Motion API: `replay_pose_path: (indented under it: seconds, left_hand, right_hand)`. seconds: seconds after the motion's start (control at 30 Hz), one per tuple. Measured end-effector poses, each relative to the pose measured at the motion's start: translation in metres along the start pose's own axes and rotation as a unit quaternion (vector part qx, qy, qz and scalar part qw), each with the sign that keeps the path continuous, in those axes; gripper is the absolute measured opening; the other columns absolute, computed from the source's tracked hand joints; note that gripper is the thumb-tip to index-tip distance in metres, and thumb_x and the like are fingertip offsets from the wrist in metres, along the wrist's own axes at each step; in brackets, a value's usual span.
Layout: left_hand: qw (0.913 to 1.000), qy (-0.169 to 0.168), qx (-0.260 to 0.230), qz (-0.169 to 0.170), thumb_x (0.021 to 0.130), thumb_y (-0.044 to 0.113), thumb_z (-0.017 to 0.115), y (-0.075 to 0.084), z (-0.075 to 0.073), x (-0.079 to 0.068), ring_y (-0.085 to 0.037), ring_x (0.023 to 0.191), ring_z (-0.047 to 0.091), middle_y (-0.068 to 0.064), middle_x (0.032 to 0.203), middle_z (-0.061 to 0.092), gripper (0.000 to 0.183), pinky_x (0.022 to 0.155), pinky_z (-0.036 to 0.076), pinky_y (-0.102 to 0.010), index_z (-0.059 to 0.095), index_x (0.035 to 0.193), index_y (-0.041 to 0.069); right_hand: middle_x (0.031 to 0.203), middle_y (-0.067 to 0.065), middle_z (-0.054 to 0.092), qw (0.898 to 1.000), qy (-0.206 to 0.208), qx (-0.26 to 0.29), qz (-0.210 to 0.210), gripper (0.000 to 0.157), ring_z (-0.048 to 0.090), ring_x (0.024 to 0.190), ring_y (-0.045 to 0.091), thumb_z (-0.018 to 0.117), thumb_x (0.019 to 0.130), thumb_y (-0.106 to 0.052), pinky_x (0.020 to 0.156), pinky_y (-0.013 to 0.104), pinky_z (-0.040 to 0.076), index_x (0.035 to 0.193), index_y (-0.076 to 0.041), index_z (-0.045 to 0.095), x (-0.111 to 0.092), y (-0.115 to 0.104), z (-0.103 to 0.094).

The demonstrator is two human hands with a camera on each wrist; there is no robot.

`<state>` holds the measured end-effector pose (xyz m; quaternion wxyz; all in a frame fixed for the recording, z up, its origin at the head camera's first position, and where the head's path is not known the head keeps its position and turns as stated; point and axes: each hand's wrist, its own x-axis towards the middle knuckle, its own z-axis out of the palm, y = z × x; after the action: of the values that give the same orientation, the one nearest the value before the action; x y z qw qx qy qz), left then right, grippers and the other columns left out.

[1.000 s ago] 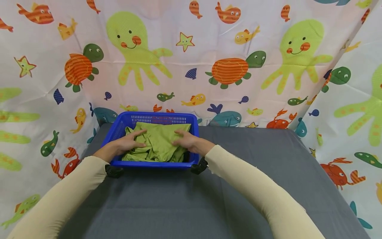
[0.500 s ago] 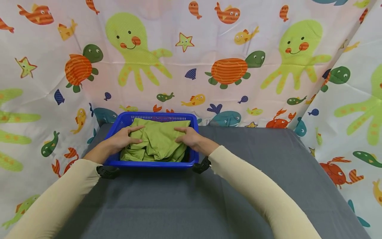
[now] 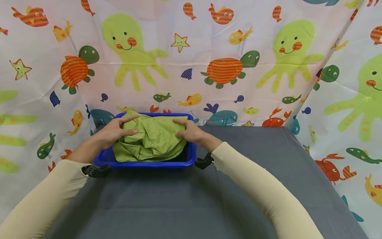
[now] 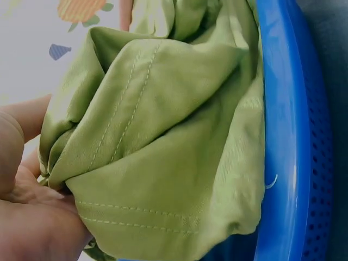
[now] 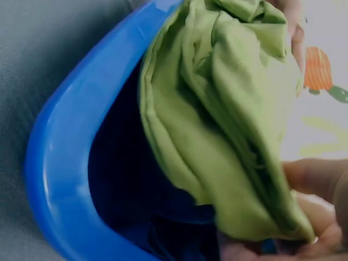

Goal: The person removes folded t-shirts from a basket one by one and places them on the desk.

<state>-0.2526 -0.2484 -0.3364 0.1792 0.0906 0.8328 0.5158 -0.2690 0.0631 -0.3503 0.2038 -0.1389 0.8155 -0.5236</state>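
Observation:
A crumpled green cloth (image 3: 155,136) with double stitched seams rises above the rim of a blue plastic basket (image 3: 155,164); its exact kind does not show. My left hand (image 3: 111,132) grips it at the left, some fingers on top and others hidden behind or under it. At the other end my right hand (image 3: 191,132) holds the cloth's right side. In the right wrist view, fingers (image 5: 315,212) pinch a fold, and a dark gap lies between cloth (image 5: 228,119) and basket rim (image 5: 60,179). The left wrist view shows the seams (image 4: 128,103) close up.
Something dark (image 5: 179,236) lies low in the basket, too dim to identify. Grey cloth covers the table (image 3: 167,202) in front of and to the right of the basket. A curtain (image 3: 191,66) printed with sea animals hangs behind and along both sides.
Both hands have taken hold of the green cloth and raised it from inside the basket to above its rim. The left hand has moved left and up, bringing the cloth along.

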Motion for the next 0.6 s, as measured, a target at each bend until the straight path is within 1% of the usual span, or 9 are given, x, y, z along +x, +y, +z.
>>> replay_pose_path:
  seconds: [0.07,0.1,0.23,0.27,0.33,0.4,0.5,0.6]
  left_hand:
    - [1.0000,0.001,0.009,-0.001,0.101,0.020,0.062,0.003,0.001,-0.004,-0.044,0.157,-0.005,-0.011,0.170,-0.019,0.076,0.122,0.014,-0.067,0.019,0.164,0.022]
    - [0.9999,0.000,0.013,-0.001,0.101,0.020,0.062,0.005,0.001,-0.005,-0.044,0.157,-0.007,-0.011,0.170,-0.019,0.076,0.122,0.013,-0.068,0.019,0.164,0.022]
    - [0.9999,0.000,0.015,-0.007,0.101,0.019,0.063,0.006,0.007,-0.005,-0.044,0.157,-0.006,-0.014,0.170,-0.018,0.076,0.122,0.015,-0.067,0.019,0.164,0.023]
    - [0.9999,0.002,0.014,-0.009,0.101,0.019,0.063,0.006,0.008,-0.005,-0.044,0.156,-0.008,-0.014,0.170,-0.018,0.076,0.122,0.014,-0.067,0.019,0.164,0.023]
    - [0.9998,0.005,0.014,-0.014,0.101,0.018,0.062,0.006,0.009,-0.005,-0.045,0.156,-0.006,-0.015,0.169,-0.018,0.077,0.122,0.017,-0.066,0.018,0.164,0.023]
    - [0.9997,0.010,0.018,-0.015,0.101,0.018,0.062,0.006,0.010,-0.005,-0.045,0.157,-0.006,-0.016,0.170,-0.016,0.076,0.122,0.019,-0.065,0.019,0.163,0.024]
    - [0.9996,0.011,0.023,-0.012,0.101,0.018,0.063,0.008,0.010,-0.003,-0.044,0.157,-0.005,-0.016,0.170,-0.014,0.077,0.122,0.019,-0.065,0.019,0.163,0.025]
    - [0.9997,0.012,0.017,-0.010,0.100,0.018,0.063,0.012,0.012,0.000,-0.043,0.157,0.008,-0.015,0.171,-0.008,0.077,0.121,0.025,-0.062,0.020,0.163,0.025]
  right_hand:
    - [0.167,0.011,0.028,0.999,0.011,-0.050,-0.010,0.065,0.048,0.140,0.028,0.061,0.097,-0.002,0.098,0.033,0.050,0.157,-0.017,0.039,0.000,-0.002,0.003]
    - [0.166,0.011,0.030,0.997,0.018,-0.072,-0.014,0.064,0.046,0.142,0.028,0.061,0.097,-0.002,0.097,0.032,0.049,0.156,-0.015,0.040,0.000,-0.003,0.005]
    - [0.164,0.013,0.035,0.992,0.046,-0.118,-0.021,0.066,0.044,0.141,0.025,0.062,0.094,0.000,0.092,0.030,0.045,0.155,-0.011,0.041,-0.001,0.000,0.011]
    - [0.163,0.014,0.036,0.991,0.051,-0.122,-0.022,0.067,0.045,0.139,0.026,0.062,0.093,0.000,0.090,0.029,0.045,0.156,-0.011,0.041,-0.001,0.001,0.013]
    - [0.164,0.014,0.035,0.990,0.061,-0.123,-0.021,0.070,0.046,0.134,0.027,0.062,0.092,0.000,0.086,0.030,0.044,0.157,-0.011,0.039,-0.001,0.002,0.016]
    - [0.164,0.015,0.033,0.990,0.074,-0.122,-0.020,0.072,0.045,0.136,0.028,0.063,0.091,-0.001,0.086,0.031,0.045,0.158,-0.012,0.037,-0.001,0.003,0.018]
    - [0.166,0.016,0.027,0.988,0.099,-0.115,-0.018,0.075,0.039,0.145,0.031,0.064,0.092,-0.002,0.094,0.036,0.047,0.159,-0.014,0.034,-0.003,0.003,0.018]
    - [0.168,0.016,0.023,0.988,0.111,-0.108,-0.026,0.077,0.031,0.151,0.033,0.065,0.093,-0.003,0.103,0.042,0.046,0.161,-0.016,0.030,-0.005,0.004,0.017]
